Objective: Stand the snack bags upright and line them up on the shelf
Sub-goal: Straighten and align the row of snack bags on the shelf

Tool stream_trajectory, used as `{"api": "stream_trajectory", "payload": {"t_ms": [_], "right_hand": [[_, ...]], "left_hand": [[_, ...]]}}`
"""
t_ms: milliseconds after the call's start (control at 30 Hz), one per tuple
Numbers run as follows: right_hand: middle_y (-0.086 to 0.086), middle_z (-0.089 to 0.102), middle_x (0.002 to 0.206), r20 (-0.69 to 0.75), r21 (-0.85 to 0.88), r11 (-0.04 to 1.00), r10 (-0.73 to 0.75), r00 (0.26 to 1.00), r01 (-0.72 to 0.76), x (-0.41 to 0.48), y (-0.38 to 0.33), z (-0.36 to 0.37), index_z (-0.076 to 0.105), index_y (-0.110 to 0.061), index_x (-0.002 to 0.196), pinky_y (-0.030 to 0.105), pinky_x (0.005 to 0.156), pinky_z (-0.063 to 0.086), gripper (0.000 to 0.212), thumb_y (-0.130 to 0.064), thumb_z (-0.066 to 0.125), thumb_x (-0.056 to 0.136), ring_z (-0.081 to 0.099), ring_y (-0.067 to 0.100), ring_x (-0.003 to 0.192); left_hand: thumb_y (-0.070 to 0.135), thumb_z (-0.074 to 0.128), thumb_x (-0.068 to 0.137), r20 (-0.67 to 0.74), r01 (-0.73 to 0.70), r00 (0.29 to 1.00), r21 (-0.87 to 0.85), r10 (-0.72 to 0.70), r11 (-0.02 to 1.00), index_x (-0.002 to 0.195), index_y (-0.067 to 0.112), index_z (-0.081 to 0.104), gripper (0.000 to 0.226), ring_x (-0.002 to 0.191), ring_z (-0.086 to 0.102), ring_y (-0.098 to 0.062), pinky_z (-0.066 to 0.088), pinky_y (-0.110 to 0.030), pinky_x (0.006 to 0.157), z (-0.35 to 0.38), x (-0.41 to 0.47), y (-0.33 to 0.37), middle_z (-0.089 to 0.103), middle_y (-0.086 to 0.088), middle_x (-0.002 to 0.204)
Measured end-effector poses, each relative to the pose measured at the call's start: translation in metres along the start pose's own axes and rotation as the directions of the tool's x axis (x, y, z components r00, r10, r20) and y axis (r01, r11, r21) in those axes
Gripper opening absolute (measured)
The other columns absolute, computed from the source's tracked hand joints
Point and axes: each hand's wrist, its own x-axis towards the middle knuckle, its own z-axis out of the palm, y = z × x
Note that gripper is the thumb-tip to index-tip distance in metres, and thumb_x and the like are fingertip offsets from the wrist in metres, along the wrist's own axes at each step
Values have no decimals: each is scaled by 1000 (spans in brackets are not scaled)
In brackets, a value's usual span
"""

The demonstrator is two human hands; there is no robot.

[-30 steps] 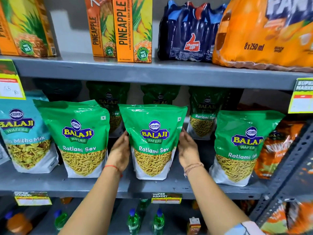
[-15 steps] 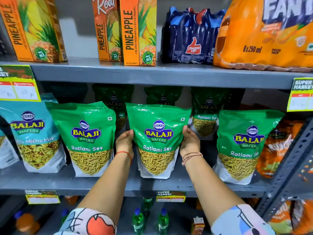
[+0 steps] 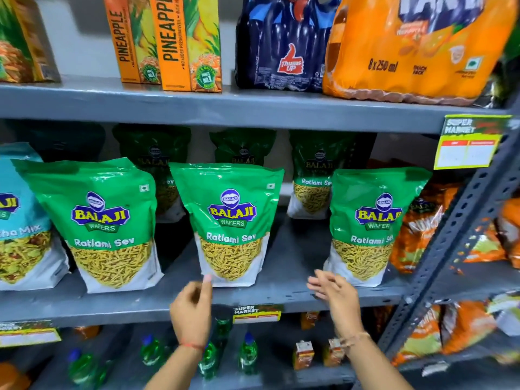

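Observation:
Three green Ratlami Sev bags stand upright in a front row on the grey middle shelf (image 3: pixel 287 294): a left bag (image 3: pixel 104 220), a middle bag (image 3: pixel 230 223) and a right bag (image 3: pixel 368 226). More green bags (image 3: pixel 312 178) stand in shadow behind them. My left hand (image 3: pixel 191 308) is below the middle bag, fingers loosely curled, one fingertip at the bag's lower left corner. My right hand (image 3: pixel 334 291) hovers in front of the shelf edge between the middle and right bags, fingers spread, holding nothing.
A teal Mitha Mix bag (image 3: pixel 19 220) stands at far left, orange bags (image 3: pixel 419 226) at right beside a slotted metal upright (image 3: pixel 455 235). Pineapple juice cartons (image 3: pixel 180 43), a Thums Up pack (image 3: pixel 284 46) and a Fanta pack (image 3: pixel 416 46) sit above. Green bottles (image 3: pixel 247 356) stand below.
Both hands have let go of the middle green bag and dropped down to the shelf's front edge. The bag stays upright. The view has shifted slightly right.

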Motion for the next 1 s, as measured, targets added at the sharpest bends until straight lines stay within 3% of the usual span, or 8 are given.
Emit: {"api": "stream_trajectory", "payload": {"t_ms": [100, 200, 267, 400, 533, 600, 733, 1000], "right_hand": [[-1, 65, 52, -241, -145, 987, -109, 964, 76, 11, -5, -57, 61, -25, 70, 11, 49, 48, 21, -34, 54, 87, 59, 3, 44], [1, 60, 84, -353, -342, 932, -245, 903, 119, 30, -14, -101, 58, -30, 94, 26, 75, 43, 24, -47, 49, 79, 55, 12, 75], [13, 52, 111, -307, -365, 929, -185, 933, 65, 48, -15, -120, 46, -12, 124, 36, 95, 39, 45, -30, 54, 84, 52, 26, 104], [8, 29, 145, -40, -315, 948, -49, 998, 34, 69, -9, -132, 15, -14, 143, 45, 117, 20, 75, -8, 61, 83, 25, 21, 137], [2, 16, 155, 84, -255, 964, 100, 992, -75, 86, -4, -140, 5, -24, 144, 48, 118, 16, 96, -14, 71, 75, 18, 20, 141], [3, 23, 154, 113, -282, 950, 173, 978, -136, 94, -1, -143, 8, -26, 144, 50, 117, 20, 102, -21, 76, 68, 25, 23, 140], [9, 40, 144, 133, -343, 923, 234, 963, -177, 98, 1, -138, 16, -18, 142, 46, 114, 27, 93, -18, 75, 70, 39, 26, 131], [5, 48, 123, 201, -282, 952, 182, 963, -121, 90, 0, -90, 22, -11, 137, 27, 98, 32, 76, -1, 67, 76, 44, 18, 116]], "left_hand": [[58, 53, 68, 206, -42, 978, -2, 41, 999, 55, 3, 53, 56, 56, 43, -17, 40, -31, 59, 36, -23, 5, 54, -20, 55], [28, 68, 75, 395, -22, 916, -112, 65, 994, 55, 22, 58, 24, 61, 51, -3, 44, -16, 59, 84, -31, 31, 59, 10, 52], [11, 69, 76, 495, 59, 868, -153, 25, 986, 83, 21, 62, 14, 84, 56, -11, 46, -7, 67, 120, -35, 43, 65, 6, 84], [7, 69, 75, 640, 220, 763, -131, -87, 967, 136, 10, 35, 70, 119, 42, -17, 38, -29, 103, 176, -36, 59, 40, 3, 126], [41, 84, 47, 739, 181, 658, 36, -148, 983, 143, 21, 20, 117, 135, 30, -14, 28, -38, 116, 209, -28, 50, 32, 9, 142], [41, 85, 44, 766, 173, 613, 109, -194, 979, 142, 20, 23, 118, 136, 34, -20, 30, -40, 114, 222, -28, 45, 34, 1, 149], [16, 77, 67, 688, 137, 696, 152, -205, 979, 138, 8, 32, 84, 130, 43, -28, 36, -40, 110, 237, -36, 38, 45, -11, 143], [17, 75, 70, 615, 78, 767, 196, -185, 977, 134, 6, 36, 76, 129, 43, -30, 36, -44, 109, 205, -12, 28, 46, -12, 142]]}}
